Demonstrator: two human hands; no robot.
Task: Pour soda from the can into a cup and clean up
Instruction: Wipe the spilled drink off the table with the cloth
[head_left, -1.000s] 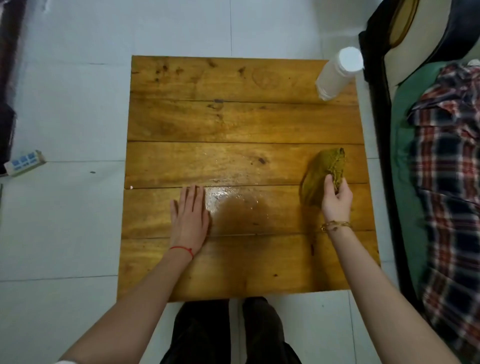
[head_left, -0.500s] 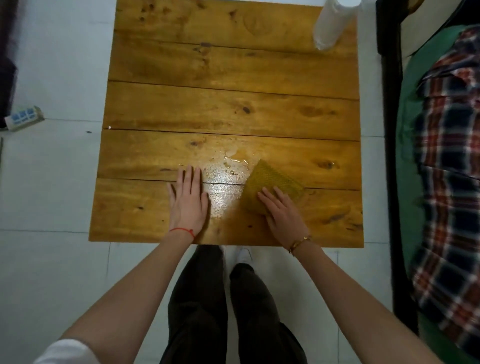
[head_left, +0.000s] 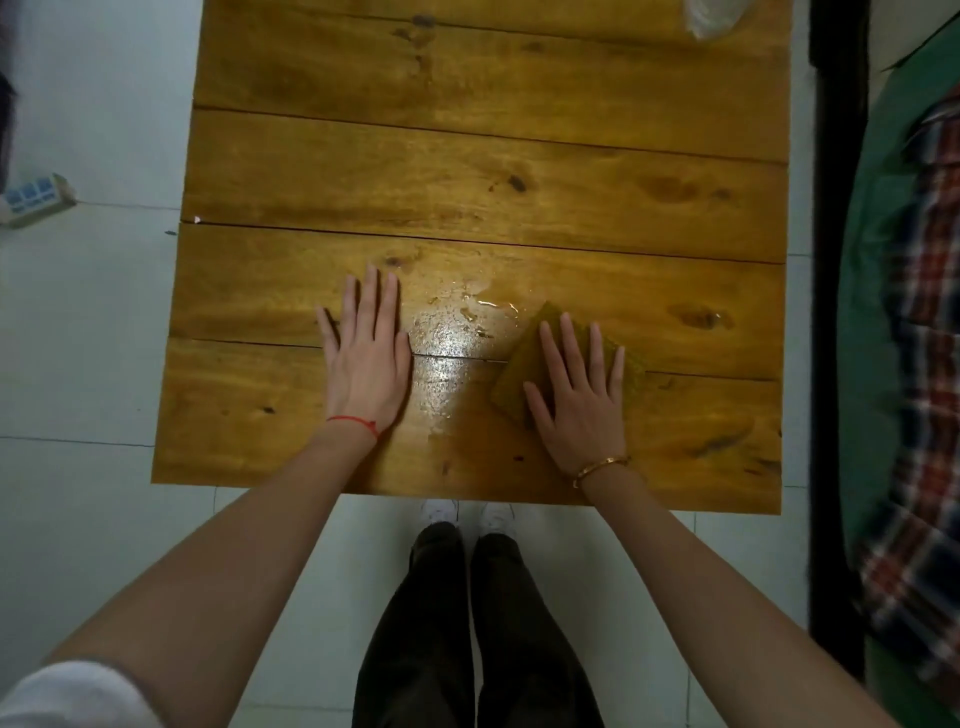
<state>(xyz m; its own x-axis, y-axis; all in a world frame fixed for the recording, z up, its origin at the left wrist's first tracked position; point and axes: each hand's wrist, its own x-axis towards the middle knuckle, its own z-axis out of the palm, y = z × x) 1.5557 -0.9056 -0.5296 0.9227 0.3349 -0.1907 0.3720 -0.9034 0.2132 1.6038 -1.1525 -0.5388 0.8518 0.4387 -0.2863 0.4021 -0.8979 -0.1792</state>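
A mustard-yellow cloth (head_left: 524, 364) lies flat on the wooden table (head_left: 467, 156) near its front edge. My right hand (head_left: 579, 395) presses on the cloth with straight, spread fingers. A shiny wet patch of spilled liquid (head_left: 452, 343) glistens just left of the cloth. My left hand (head_left: 366, 353) rests flat on the table on the other side of the wet patch, fingers straight. The base of a white cup (head_left: 714, 18) shows at the table's far right corner, cut off by the frame. No can is in view.
A bed with a green sheet and a plaid garment (head_left: 930, 364) runs along the right, behind a dark frame (head_left: 836, 312). A power strip (head_left: 34, 197) lies on the white tiled floor to the left. My legs and white shoes (head_left: 467, 514) stand at the table's front edge.
My right hand brought the cloth from the table's right side down onto the wet patch and flattened on it, then slid it a little to the right. My left hand stayed put.
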